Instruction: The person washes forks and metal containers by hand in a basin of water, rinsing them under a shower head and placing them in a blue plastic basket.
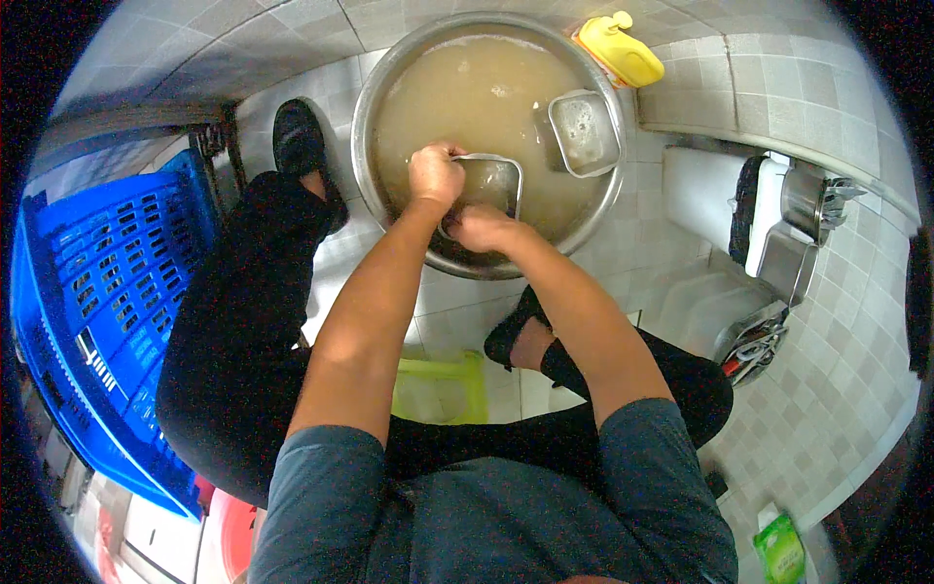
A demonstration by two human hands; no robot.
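Note:
A wide round metal basin (365, 146) full of cloudy brown water stands on the floor before me. In its near part is a rectangular metal pan (494, 177) with a pale rim. My left hand (435, 176) is closed on the pan's left rim. At the pan's near edge, my right hand (482, 230) is curled with its fingers down inside; what they hold, if anything, is hidden. A second rectangular metal pan (584, 131) lies tilted in the water, leaning by the basin's right wall.
A yellow jug (623, 54) stands behind the basin at the right. To my left is a large blue plastic crate (117, 273). Metal containers with utensils (759, 346) line the right wall. A green packet (780, 548) lies at lower right; beneath me is a yellow-green stool (443, 372).

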